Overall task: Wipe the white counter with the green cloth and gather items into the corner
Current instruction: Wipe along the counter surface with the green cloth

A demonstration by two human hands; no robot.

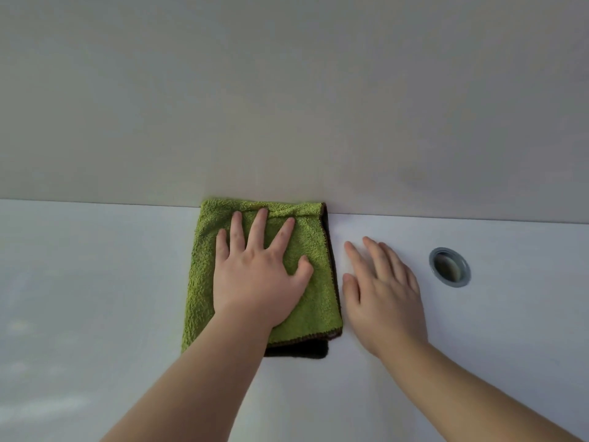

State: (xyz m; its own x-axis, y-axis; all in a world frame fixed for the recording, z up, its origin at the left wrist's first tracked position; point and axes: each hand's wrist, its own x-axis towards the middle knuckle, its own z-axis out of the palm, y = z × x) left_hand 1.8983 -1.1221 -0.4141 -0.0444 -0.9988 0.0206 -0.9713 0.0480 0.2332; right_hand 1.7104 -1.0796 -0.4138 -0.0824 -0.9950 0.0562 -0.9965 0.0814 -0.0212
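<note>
left hand (258,279) flat, fingers spread, pressing green cloth (315,237); right hand (382,288) flat, empty, on tabletop (95,282). risk: cloth bunching at wall (287,90) skips back edge, or snags grommet hole (449,267).

Bare left hand (258,282), right hand (382,298), forearms (197,381).

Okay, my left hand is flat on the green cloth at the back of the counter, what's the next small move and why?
Probably slide the green cloth leftward along the wall, left hand pressing flat. Its far edge is bunched against the wall, the right hand sits close on its right, and bare white counter lies to the left.
</note>
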